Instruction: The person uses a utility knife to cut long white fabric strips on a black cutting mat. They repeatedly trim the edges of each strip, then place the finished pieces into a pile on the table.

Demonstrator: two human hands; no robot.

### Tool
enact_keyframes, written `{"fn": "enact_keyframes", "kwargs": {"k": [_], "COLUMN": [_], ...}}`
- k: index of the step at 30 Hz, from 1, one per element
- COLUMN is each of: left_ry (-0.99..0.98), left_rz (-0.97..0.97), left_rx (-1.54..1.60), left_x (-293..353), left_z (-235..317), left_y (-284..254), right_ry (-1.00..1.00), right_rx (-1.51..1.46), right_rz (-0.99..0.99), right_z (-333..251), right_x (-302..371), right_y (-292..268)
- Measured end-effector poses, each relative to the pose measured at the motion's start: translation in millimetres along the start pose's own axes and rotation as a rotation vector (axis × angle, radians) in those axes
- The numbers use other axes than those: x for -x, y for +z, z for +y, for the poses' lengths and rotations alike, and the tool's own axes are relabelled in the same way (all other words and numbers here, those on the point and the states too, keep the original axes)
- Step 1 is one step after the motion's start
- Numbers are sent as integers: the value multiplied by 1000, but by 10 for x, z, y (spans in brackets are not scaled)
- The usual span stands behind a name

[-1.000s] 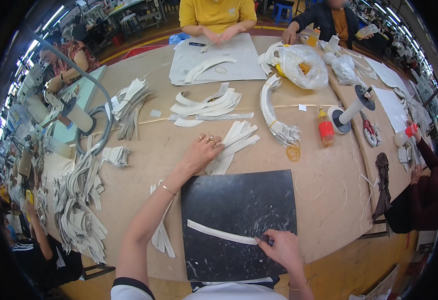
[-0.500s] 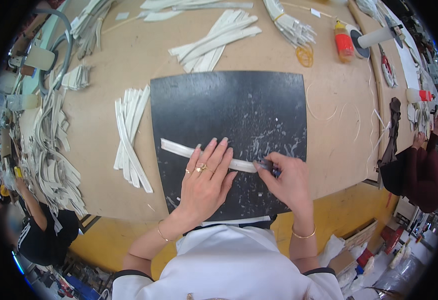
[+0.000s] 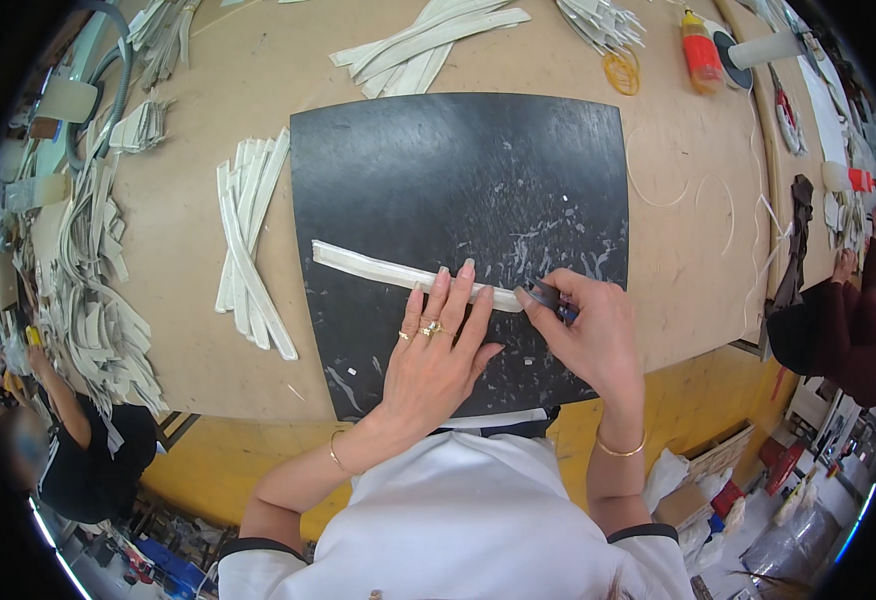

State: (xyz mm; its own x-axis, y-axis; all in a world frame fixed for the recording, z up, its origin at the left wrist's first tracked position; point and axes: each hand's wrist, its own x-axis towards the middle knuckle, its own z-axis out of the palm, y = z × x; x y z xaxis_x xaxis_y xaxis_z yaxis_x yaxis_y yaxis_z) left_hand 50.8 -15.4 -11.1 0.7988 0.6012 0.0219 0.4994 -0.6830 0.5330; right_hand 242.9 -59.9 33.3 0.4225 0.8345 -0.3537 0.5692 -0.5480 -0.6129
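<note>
A long, narrow white strip lies slantwise across the black mat in front of me. My left hand rests flat on the strip's right half, fingers stretched out and apart. At the strip's right end, my right hand is closed round a small dark tool with a bluish part. Its tip is at or very near the strip end; my fingers hide most of it, so its exact kind is unclear. Small white scraps lie on the mat.
Left of the mat lies a pile of white strips, with more strips beyond it. Bundles crowd the left edge. At far right are a red bottle, a spool and red-handled pliers. People work at both sides.
The mat and piles appear higher in the picture as the view shifts. Against the mat, both hands and the strip keep nearly the same places, the left hand slightly further right.
</note>
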Motion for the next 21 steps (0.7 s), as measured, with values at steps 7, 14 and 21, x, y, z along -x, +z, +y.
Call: {"fn": "enact_keyframes", "kwargs": {"k": [7, 14, 21], "left_ry": [-16, -17, -20], "left_rz": [-22, -29, -51], "left_rx": [-16, -38, -55], "left_x": [0, -13, -14], "left_z": [22, 32, 41], "left_y": [-6, -14, -25], "right_ry": [-79, 1, 76], "right_rx": [-105, -36, -31], "right_rz": [-33, -56, -40], "right_z": [-40, 47, 87], "right_x": [41, -17, 11], "right_y": [-84, -124, -67]}}
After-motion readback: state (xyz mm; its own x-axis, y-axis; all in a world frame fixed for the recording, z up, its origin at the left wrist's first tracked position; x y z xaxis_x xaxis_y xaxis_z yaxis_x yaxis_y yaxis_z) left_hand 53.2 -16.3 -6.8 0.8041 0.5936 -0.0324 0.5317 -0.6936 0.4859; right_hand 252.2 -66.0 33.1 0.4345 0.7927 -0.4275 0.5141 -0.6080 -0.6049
